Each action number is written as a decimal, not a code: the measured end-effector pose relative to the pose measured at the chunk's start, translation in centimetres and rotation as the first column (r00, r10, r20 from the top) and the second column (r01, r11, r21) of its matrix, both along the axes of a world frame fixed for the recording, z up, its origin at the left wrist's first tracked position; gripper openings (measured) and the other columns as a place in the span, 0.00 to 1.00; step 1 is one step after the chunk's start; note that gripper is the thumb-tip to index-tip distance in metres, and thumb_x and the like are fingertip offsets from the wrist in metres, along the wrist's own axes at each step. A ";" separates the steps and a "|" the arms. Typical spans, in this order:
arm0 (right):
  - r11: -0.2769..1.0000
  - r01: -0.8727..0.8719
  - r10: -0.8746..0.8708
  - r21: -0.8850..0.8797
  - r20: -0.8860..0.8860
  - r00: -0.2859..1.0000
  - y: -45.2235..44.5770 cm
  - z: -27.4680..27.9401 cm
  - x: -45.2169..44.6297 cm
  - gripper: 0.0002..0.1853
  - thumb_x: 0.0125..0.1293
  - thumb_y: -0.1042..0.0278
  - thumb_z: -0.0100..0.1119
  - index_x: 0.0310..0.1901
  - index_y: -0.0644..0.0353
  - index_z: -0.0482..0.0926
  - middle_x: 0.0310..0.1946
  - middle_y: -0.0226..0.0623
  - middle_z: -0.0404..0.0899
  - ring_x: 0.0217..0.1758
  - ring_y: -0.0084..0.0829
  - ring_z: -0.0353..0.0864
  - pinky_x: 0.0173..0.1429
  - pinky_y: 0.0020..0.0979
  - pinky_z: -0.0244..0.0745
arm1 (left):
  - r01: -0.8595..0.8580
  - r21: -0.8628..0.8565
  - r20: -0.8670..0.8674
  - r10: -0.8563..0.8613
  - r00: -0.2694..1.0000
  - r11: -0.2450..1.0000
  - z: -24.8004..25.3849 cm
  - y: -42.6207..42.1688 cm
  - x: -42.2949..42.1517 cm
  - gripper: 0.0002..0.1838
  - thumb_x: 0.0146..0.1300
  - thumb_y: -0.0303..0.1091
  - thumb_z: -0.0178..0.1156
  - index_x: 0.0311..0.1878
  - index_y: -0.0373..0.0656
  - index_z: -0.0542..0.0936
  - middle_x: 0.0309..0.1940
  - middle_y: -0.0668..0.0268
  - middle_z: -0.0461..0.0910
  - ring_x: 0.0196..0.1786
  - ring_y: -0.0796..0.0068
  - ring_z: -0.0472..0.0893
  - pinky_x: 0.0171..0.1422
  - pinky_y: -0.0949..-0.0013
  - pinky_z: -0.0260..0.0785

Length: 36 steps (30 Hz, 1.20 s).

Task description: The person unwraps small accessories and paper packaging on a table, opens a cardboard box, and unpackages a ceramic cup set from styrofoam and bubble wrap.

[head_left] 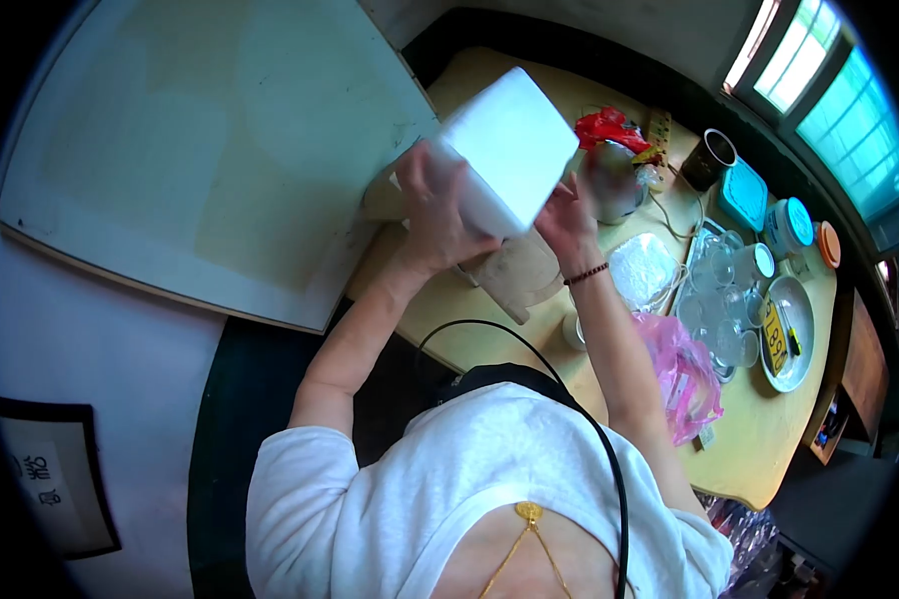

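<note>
A plain white box (514,145), tilted, is held up between my two hands above the table. My left hand (438,205) grips its near left side, with the fingers spread along the wall. At its right lower edge, my right hand (567,215) holds on with the fingers partly hidden behind the box; a beaded bracelet is on that wrist. Below the box stands a translucent brownish container (517,272). A rounded jar or pot (612,182), blurred, stands just right of my right hand.
The wooden table (759,469) carries a tray of clear glasses (719,299), a metal plate (791,344), a pink plastic bag (674,374), a blue container (743,193), a dark mug (709,160) and a red bag (609,130). A large pale board (220,150) is at left. A black cable (589,414) crosses my front.
</note>
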State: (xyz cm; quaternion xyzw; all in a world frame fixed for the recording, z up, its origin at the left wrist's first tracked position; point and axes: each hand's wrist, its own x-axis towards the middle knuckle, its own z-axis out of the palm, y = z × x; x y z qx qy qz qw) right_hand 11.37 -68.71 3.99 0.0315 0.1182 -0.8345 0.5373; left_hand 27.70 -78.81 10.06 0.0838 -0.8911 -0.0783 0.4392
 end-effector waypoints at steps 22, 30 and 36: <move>0.691 0.484 0.309 0.537 -0.824 0.474 19.3 -5.0 -3.1 0.14 0.60 0.62 0.54 0.40 0.66 0.74 0.28 0.29 0.75 0.29 0.20 0.73 0.37 0.22 0.69 | -0.136 0.365 0.052 0.125 0.991 0.921 -2.2 -1.4 1.9 0.55 0.38 0.43 0.71 0.64 0.41 0.45 0.56 0.45 0.49 0.57 0.51 0.58 0.60 0.54 0.57; 0.563 0.511 0.551 0.650 -0.756 0.354 22.2 -10.3 1.9 0.10 0.56 0.74 0.59 0.38 0.67 0.74 0.27 0.34 0.77 0.30 0.21 0.74 0.34 0.24 0.69 | 0.009 0.789 -0.159 0.189 0.969 0.614 -2.8 -4.7 -1.1 0.57 0.40 0.48 0.70 0.64 0.32 0.43 0.57 0.46 0.52 0.59 0.55 0.60 0.62 0.59 0.57; 0.615 0.526 0.501 0.587 -0.806 0.313 21.8 -11.4 1.4 0.07 0.56 0.72 0.57 0.34 0.67 0.75 0.24 0.32 0.75 0.28 0.20 0.72 0.32 0.24 0.68 | -0.031 0.925 -0.064 0.236 0.970 0.379 -4.1 -6.3 -2.3 0.60 0.41 0.50 0.70 0.65 0.29 0.40 0.60 0.44 0.57 0.61 0.56 0.62 0.63 0.59 0.57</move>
